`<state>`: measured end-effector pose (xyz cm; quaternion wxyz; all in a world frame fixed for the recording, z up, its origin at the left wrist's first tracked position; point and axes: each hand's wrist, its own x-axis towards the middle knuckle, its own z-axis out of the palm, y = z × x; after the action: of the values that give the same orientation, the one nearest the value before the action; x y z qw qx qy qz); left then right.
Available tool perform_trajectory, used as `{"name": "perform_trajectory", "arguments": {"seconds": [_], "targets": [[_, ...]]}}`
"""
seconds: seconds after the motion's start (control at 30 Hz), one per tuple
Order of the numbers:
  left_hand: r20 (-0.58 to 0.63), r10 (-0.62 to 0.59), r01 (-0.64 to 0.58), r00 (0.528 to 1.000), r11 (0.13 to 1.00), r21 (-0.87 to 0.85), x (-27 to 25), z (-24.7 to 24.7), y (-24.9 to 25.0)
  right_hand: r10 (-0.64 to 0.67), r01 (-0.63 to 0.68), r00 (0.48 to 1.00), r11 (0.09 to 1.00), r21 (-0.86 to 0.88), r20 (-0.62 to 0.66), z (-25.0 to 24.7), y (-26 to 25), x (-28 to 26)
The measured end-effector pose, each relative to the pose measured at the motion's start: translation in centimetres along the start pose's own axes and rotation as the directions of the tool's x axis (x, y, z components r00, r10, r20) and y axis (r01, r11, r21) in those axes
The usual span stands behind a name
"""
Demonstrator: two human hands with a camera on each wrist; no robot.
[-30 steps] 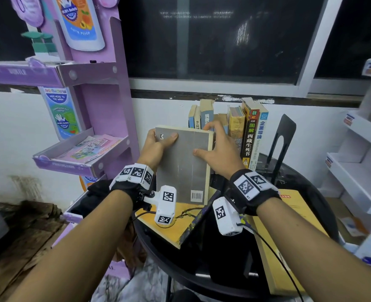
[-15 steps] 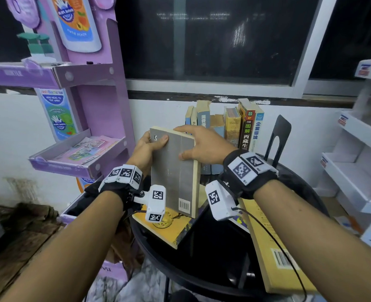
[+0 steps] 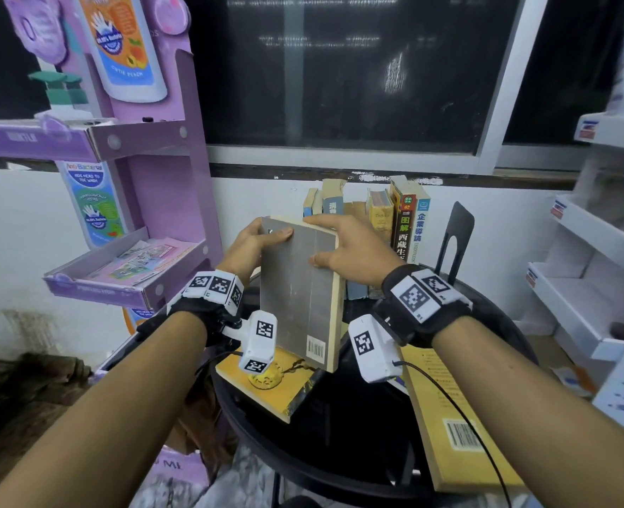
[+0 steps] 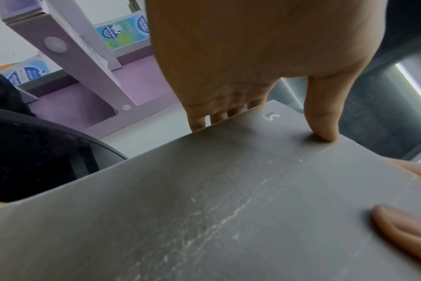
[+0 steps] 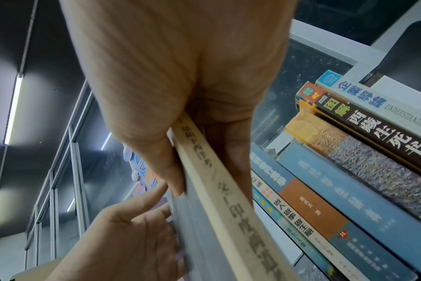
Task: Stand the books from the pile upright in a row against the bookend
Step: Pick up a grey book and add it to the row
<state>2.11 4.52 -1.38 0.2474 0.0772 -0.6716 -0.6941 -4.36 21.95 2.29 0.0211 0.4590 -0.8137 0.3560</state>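
A grey-covered book [image 3: 297, 287] with a cream spine [image 5: 228, 199] is held upright above the round black table [image 3: 340, 456]. My left hand [image 3: 253, 243] grips its top left corner, thumb [image 4: 322, 121] on the cover. My right hand [image 3: 343, 247] pinches its top right edge, thumb in front and fingers behind. Just behind stands a row of upright books [image 3: 395, 229], leaning on a black metal bookend [image 3: 457, 236] at the right. In the right wrist view their spines [image 5: 349, 180] lie right of the held book. A yellow book [image 3: 277, 386] lies flat under my left wrist, another yellow book [image 3: 450, 427] under my right forearm.
A purple cardboard display stand [image 3: 138, 177] with shelves rises close on the left. White shelving [image 3: 596, 273] fills the right side. A white wall and a dark window [image 3: 340, 67] are right behind the row of books.
Both hands have lifted the grey book slightly and turned it more edge-on toward the row. My right thumb now lies across its cover.
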Motion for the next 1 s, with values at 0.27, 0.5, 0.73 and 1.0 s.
{"name": "perform_trajectory", "arguments": {"seconds": [0.27,0.5,0.73,1.0], "targets": [[0.069,0.049,-0.056,0.996,0.994,0.096,1.5,4.2,1.7,0.038,-0.04,0.996,0.999,-0.021,-0.082,-3.9,1.4,-1.5],[0.12,0.09,-0.111,0.989,0.977,0.18,3.3,8.1,3.1,0.103,-0.109,0.988,0.993,-0.045,-0.116,-8.1,3.2,-3.6],[0.15,0.134,-0.178,0.98,0.924,0.339,5.6,12.2,2.3,0.223,-0.238,0.959,0.969,-0.067,-0.177,-11.3,5.9,-5.3],[0.186,0.132,-0.207,0.974,0.854,0.478,8.0,16.7,1.6,0.345,-0.363,0.906,0.931,-0.031,-0.244,-14.8,8.5,-5.7]]}}
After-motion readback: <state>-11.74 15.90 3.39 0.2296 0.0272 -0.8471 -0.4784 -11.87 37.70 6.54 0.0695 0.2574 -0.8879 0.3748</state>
